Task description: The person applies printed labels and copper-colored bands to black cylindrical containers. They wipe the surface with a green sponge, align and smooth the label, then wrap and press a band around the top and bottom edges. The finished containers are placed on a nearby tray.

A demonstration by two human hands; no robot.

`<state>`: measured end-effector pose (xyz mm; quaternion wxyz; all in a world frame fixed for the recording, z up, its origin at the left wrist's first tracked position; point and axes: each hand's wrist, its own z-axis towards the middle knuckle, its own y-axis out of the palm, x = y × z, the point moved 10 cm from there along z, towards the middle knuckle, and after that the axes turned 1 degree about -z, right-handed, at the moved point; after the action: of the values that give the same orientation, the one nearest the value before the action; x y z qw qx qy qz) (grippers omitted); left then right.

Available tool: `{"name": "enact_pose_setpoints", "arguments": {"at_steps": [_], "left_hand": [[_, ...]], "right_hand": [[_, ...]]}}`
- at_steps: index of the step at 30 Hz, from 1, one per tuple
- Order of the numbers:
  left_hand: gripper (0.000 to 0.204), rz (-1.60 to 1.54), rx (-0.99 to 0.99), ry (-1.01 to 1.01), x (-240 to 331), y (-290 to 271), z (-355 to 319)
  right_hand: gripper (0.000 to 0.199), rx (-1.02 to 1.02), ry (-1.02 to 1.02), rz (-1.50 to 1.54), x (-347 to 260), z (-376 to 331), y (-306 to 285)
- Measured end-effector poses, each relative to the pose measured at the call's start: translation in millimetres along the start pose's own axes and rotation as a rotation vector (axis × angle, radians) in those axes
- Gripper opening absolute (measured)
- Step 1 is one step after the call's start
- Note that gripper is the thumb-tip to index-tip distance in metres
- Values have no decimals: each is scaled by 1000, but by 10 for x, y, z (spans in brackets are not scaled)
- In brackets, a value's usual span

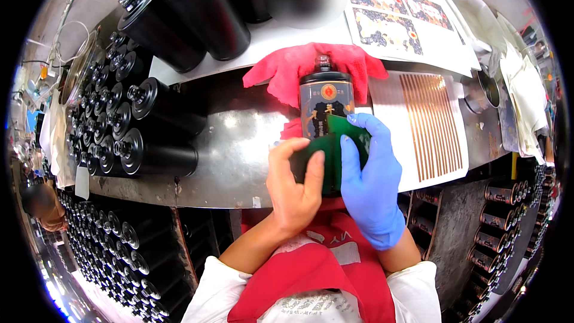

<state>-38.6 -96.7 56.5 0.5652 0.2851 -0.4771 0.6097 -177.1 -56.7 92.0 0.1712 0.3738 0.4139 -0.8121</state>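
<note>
A black bottle [312, 97] with a gold emblem and printed decoration lies neck away from me, against a red cloth [280, 72]. My bare left hand [292, 185] pinches a thin, dark green plastic scraper [323, 158] between thumb and fingers, over the bottle's lower part. In a blue glove, my right hand [375, 188] grips a second green scraper [354, 130] on the bottle's right side. Both scrapers lie against the bottle's front, their edges close together. They hide the bottle's lower half, so how firmly they press cannot be seen.
Plain black bottles [161, 137] lie stacked at left, and taller ones [206, 12] stand at the back. A white sheet with gold-brown strips [427, 128] lies at right, below printed sheets [388, 18]. A metal cup [481, 93] sits beyond. Decorated bottles [499, 218] fill racks at lower right.
</note>
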Motion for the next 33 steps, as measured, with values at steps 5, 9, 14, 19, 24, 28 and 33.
{"name": "enact_pose_setpoints", "arguments": {"at_steps": [5,9,14,19,24,28,33], "left_hand": [[26,-139,88,-219,-579,-148,-178],[25,-101,114,-257,-803,-174,-259],[23,95,71,-213,-789,-162,-173],[26,594,-135,-183,-1081,-377,-226],[50,511,-225,19,-640,-299,-288],[78,306,-356,409,17,140,-493],[55,418,-150,266,-214,-10,-509]], "right_hand": [[26,38,325,372,977,-261,-22],[25,31,452,616,1301,-296,179],[34,120,242,493,1310,160,203],[24,-28,41,756,901,105,-145],[19,-373,22,743,821,-529,-165],[17,-257,337,707,1039,436,174],[15,-163,301,842,865,920,184]]}}
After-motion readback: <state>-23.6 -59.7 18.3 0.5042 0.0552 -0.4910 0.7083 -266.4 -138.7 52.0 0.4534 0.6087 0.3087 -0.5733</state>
